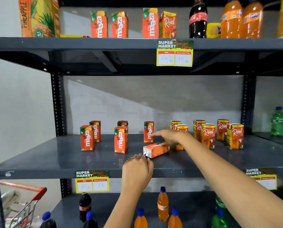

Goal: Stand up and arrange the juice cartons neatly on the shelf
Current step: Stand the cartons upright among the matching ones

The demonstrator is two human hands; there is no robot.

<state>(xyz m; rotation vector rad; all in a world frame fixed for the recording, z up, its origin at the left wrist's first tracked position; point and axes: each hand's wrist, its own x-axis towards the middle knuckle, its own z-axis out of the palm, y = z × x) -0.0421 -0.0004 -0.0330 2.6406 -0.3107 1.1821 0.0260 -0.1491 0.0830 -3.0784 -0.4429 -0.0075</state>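
Observation:
On the middle shelf (71, 158) an orange Maaza carton (155, 149) lies on its side near the centre. My right hand (168, 135) reaches over its far end, fingers spread, touching or just above it. My left hand (137, 168) hovers at the shelf's front edge, fingertips close to the carton's near end, holding nothing. Several Maaza cartons (121, 139) stand upright to the left. Several Real cartons (208, 135) stand to the right, one partly hidden behind my right wrist.
The top shelf carries more cartons (98, 24), a pineapple juice box (38, 17), a cola bottle (198, 18) and orange soda bottles (242, 20). Bottles (163, 204) stand on the lower shelf. A red-handled trolley (27, 199) sits at bottom left. Price tags (174, 53) hang from shelf edges.

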